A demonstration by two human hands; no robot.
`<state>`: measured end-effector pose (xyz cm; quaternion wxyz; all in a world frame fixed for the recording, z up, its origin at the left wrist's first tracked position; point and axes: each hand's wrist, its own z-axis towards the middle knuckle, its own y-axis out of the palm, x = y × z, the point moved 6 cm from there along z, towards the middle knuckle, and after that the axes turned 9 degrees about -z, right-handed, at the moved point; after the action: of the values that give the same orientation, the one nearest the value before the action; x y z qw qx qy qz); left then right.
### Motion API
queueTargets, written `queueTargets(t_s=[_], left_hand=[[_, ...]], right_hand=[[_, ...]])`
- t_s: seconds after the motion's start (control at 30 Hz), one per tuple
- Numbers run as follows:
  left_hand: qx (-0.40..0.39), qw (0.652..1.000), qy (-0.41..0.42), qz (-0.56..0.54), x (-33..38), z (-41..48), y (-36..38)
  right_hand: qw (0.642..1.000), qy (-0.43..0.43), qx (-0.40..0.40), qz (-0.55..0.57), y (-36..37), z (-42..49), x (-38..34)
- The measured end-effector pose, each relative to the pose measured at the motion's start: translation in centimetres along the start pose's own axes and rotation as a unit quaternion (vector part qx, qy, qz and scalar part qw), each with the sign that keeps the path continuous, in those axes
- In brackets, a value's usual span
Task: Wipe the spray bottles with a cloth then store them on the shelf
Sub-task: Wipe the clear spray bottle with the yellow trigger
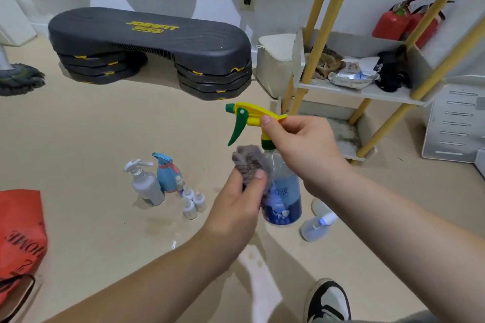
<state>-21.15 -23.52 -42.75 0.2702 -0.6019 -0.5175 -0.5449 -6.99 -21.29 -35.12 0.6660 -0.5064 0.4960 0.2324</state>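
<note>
At the bottom edge a black-and-white shoe [328,299] stands on the beige floor [91,231], and both forearms reach forward from it. The left hand [236,199] grips a bunched grey cloth [249,162] between thumb and curled fingers and presses it to the shoulder of a spray bottle [283,191], a clear one with a blue label. The right hand [301,144] pinches that bottle by its yellow trigger head [252,115] and holds it upright between the two hands, apparently lifted off the floor.

Just beside it, to the right, a pale clear bottle [315,225] lies on its side. Further left on the floor stand a white pump bottle [145,181], a blue sprayer [166,173] touching it, and a cluster of small dropper-size bottles [193,202]. A red bag [18,231] sits at the left edge.

Beyond, the white shelf [367,92] with yellow poles holds rags, a packet of wipes [351,76] and a black bundle, but no spray bottle that can be seen. A dark step platform [149,47] and two red extinguishers [404,21] stand by the wall.

The task looks barely begun: one bottle is being wiped and nothing is stored. The floor bottles likely all await wiping and shelving, though whether any is already clean cannot be told.
</note>
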Motion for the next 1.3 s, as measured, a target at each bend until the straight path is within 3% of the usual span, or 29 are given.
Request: queueTargets(t_s=[0.13,0.37,0.5,0.67,0.77,0.83,1.07,1.2,1.3], left_hand=[[-0.019,0.993,0.092,0.075,1.5,0.2,0.7],[0.029,0.978,0.149,0.140,4.7,1.7,-2.1],[-0.075,0.980,0.114,0.145,6.3,2.2,-3.3],[-0.212,0.974,0.008,0.082,6.6,2.3,-4.6],[-0.273,0.959,-0.043,0.068,6.0,2.1,-4.2],[-0.293,0.952,-0.055,0.065,5.6,2.0,-3.9],[-0.177,0.982,-0.070,-0.017,4.3,2.7,-3.4],[-0.077,0.967,-0.161,-0.180,3.1,2.7,-3.1],[-0.002,0.979,-0.144,-0.148,2.8,2.5,-3.1]], right_hand=[[0.998,-0.047,-0.007,-0.049,0.3,-0.9,-1.7],[0.990,-0.054,-0.091,-0.091,2.0,-2.5,-3.0],[0.984,-0.014,-0.174,0.031,1.5,-1.4,-2.8],[0.977,0.063,-0.190,0.068,1.1,0.0,-0.2],[0.966,0.033,-0.242,0.084,1.6,-0.5,-0.3],[0.971,0.009,-0.222,0.085,1.3,-0.5,-0.6],[0.992,-0.041,-0.108,0.043,0.2,-0.5,-1.4],[0.998,-0.032,-0.057,0.021,-0.4,-0.1,-0.9],[0.999,-0.014,-0.048,0.000,-0.2,0.5,0.1]])
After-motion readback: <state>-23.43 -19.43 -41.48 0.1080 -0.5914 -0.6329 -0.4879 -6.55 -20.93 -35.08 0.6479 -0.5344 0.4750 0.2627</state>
